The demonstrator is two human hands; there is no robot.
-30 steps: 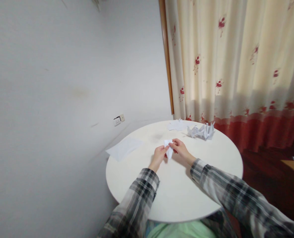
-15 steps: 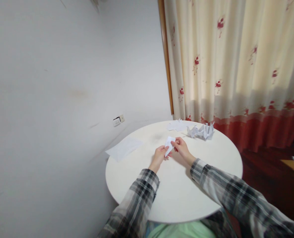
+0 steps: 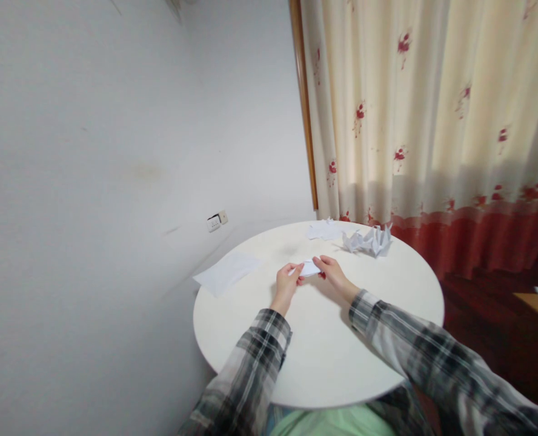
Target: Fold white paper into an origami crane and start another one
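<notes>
A small folded white paper [image 3: 311, 267] is held just above the middle of the round white table [image 3: 337, 363]. My left hand [image 3: 288, 283] pinches its left end between thumb and fingers. At the right end, my right hand [image 3: 333, 274] grips it the same way. The paper lies nearly flat between the two hands, and its ends are hidden by the fingers.
Folded paper figures [image 3: 369, 241] stand at the table's back right. Behind the hands lie more white papers [image 3: 324, 229]. A white sheet [image 3: 228, 271] rests at the left edge, near the wall. A patterned curtain [image 3: 423, 121] hangs behind the table.
The folded paper has turned from a slanted, upright position to a flatter, sideways one. My left hand has shifted slightly left and now pinches the paper's left end.
</notes>
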